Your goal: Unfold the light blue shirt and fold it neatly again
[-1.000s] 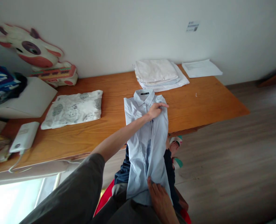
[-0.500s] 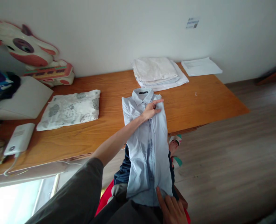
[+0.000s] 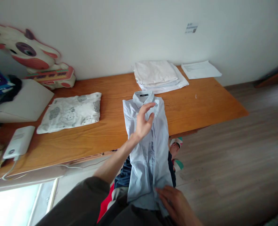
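Along the near edge of the wooden table (image 3: 195, 106) a pale blue shirt (image 3: 148, 147) lay lengthwise, its collar end flat on the wood and its lower half hanging past the edge over the person's lap. To the right of the shirt the tabletop was bare wood out to the corner; to its left a strip of bare wood separated it from a folded patterned cloth (image 3: 70, 111). Behind the collar, near the wall, sat a stack of folded white cloth (image 3: 157, 75) with a sheet of paper (image 3: 201, 69) just beside it. The shirt was narrowed into a long panel, sides folded inward, button front up (a dark label showed inside the collar). The left hand (image 3: 144, 121) was lifted just above the chest of the shirt, fingers spread and loosely curled, gripping nothing. The right hand (image 3: 176, 205) lay low at the hem, fingers resting on the fabric; whether they pinched it I could not tell.
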{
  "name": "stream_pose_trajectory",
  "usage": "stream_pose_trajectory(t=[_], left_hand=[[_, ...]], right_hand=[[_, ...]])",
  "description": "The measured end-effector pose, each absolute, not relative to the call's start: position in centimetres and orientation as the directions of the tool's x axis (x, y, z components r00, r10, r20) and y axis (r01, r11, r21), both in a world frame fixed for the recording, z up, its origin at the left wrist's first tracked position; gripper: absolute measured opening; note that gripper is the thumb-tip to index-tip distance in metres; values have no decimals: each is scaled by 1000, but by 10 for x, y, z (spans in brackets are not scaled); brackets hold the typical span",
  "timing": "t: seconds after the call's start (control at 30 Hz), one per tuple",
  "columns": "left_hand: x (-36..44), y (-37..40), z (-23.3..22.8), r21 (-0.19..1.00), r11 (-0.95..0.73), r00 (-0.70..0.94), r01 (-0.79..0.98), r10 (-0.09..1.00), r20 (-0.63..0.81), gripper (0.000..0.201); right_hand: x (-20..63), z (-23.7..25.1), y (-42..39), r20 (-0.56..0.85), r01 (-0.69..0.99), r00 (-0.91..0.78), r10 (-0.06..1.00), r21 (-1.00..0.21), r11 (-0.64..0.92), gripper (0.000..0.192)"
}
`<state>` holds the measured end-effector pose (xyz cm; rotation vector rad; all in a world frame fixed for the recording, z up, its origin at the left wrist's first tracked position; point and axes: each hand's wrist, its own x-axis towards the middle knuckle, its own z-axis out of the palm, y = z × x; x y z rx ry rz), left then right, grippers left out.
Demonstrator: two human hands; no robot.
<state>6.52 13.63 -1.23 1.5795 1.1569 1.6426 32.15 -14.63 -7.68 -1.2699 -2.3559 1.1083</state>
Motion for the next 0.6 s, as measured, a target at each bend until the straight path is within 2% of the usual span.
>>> stream_pose_trajectory(t=[0.1,0.17,0.2,0.27,0.33,0.4,0.5,0.6], left_hand=[[53,43,-29,921,-372,-582,120,725,368,11],[48,-17,-57,967,-247,-732,57,648,209,20],[47,-43,-73,988,-151,-766,26,632,117,25],[44,-86,-102,998,65,-731,-25,680,-63,35],[39,-111,-120,959,283,-588,-24,772,-243,39],[31,-122,-125,896,444,-413,22,820,-396,42],[18,-123,-116,854,520,-288,16,820,-494,51],[13,-122,-106,843,528,-235,-107,810,-537,54]], right_hand=[[340,-81,-111,-103,564,-271,957,-823,71,34],[344,-95,-91,-132,530,-78,988,-845,-71,44],[342,-103,-83,-163,513,-53,985,-851,-113,50],[333,-115,-70,-214,499,-132,968,-858,-122,52],[320,-121,-63,-218,518,-215,952,-852,-78,42],[308,-121,-60,-199,539,-224,954,-841,-49,36],[296,-118,-61,-182,549,-153,971,-833,-69,37],[295,-115,-63,-210,541,-66,975,-829,-142,37]])
